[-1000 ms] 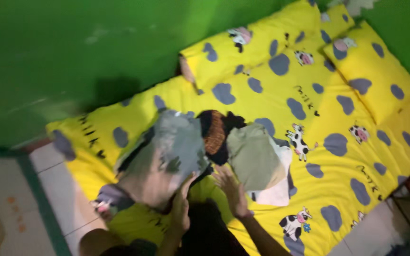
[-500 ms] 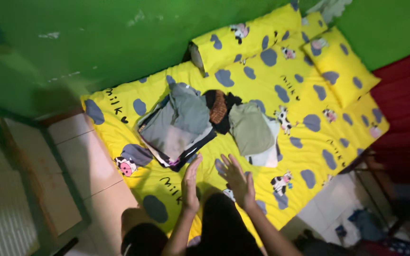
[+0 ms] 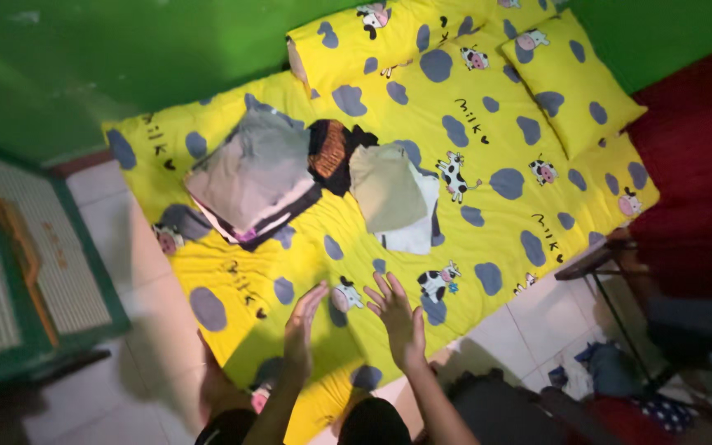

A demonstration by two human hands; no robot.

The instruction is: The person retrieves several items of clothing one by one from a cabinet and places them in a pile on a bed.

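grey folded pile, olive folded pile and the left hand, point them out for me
grey folded pile [image 3: 253,173], head view, on its top layer
olive folded pile [image 3: 385,188], head view, middle of the top piece
left hand [image 3: 301,325], head view, middle of the hand

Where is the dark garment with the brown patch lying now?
In the head view, the dark garment lies on the yellow mattress, between the grey folded pile and the olive folded pile.

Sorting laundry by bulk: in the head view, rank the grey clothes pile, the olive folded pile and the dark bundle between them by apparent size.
1. Grey clothes pile
2. Olive folded pile
3. Dark bundle
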